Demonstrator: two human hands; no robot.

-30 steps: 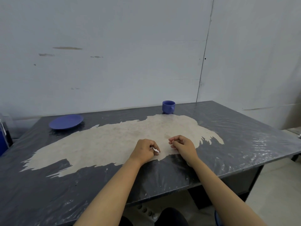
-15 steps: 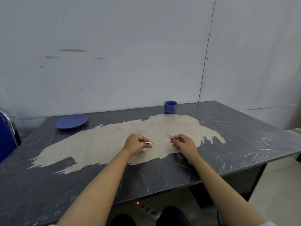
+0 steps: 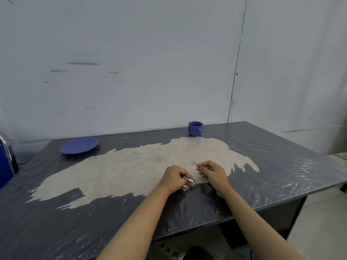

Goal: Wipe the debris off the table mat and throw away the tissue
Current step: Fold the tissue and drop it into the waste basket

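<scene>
A dark table mat under clear plastic covers the table, with a wide beige worn patch across its middle. My left hand rests on the patch's near edge, fingers curled around a small crumpled white tissue that pokes out at the fingertips. My right hand sits just to the right of it, on the mat, fingers curled in with nothing visible in them. A few pale specks of debris lie on the dark part of the mat, to the left of my left forearm.
A blue plate lies at the far left of the table and a blue cup stands at the far middle, by the white wall. A blue chair shows at the left edge. The table's near edge runs under my forearms.
My left hand slid left half a second ago, then came back to the right and nearer, with the tissue still in it. My right hand has hardly moved.
</scene>
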